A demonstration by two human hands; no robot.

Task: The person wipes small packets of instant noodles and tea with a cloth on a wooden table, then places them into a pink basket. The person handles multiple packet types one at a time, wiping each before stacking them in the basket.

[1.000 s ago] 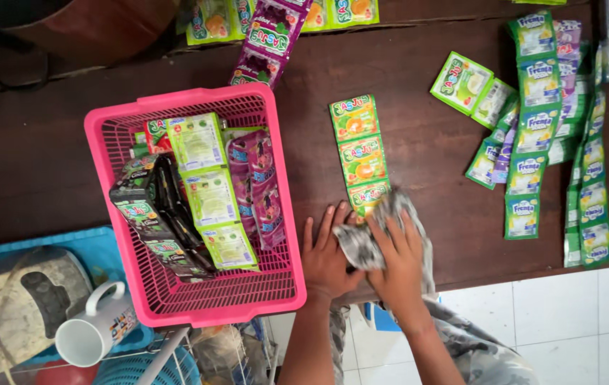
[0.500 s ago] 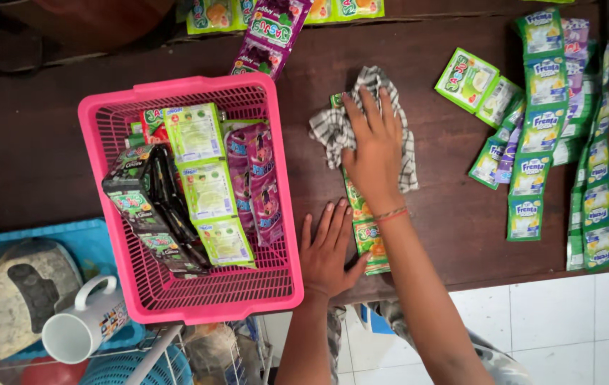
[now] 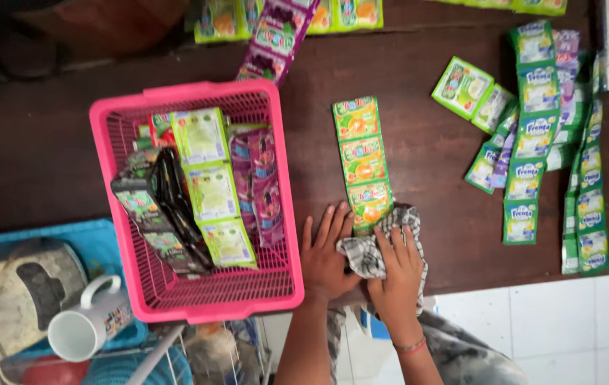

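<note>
My right hand (image 3: 397, 267) presses a grey checked cloth (image 3: 367, 255) onto the dark wooden table (image 3: 418, 164) near its front edge. My left hand (image 3: 326, 249) lies flat beside it, fingers spread, touching the cloth's left side and the bottom of a strip of orange-and-green sachets (image 3: 360, 160). That strip runs away from me, just right of a pink plastic basket (image 3: 261, 292). The cloth covers the strip's lowest corner.
The basket holds green, purple and black sachet strips. More green and purple sachet strips (image 3: 539, 142) lie at the right, others along the far edge (image 3: 276, 32). A white mug (image 3: 87, 324) and a blue tray (image 3: 105, 239) sit lower left. White floor tiles (image 3: 568, 328) show lower right.
My right hand drew the cloth back from the middle of the table to the front edge, uncovering the orange sachet strip. My left hand stayed beside the basket.
</note>
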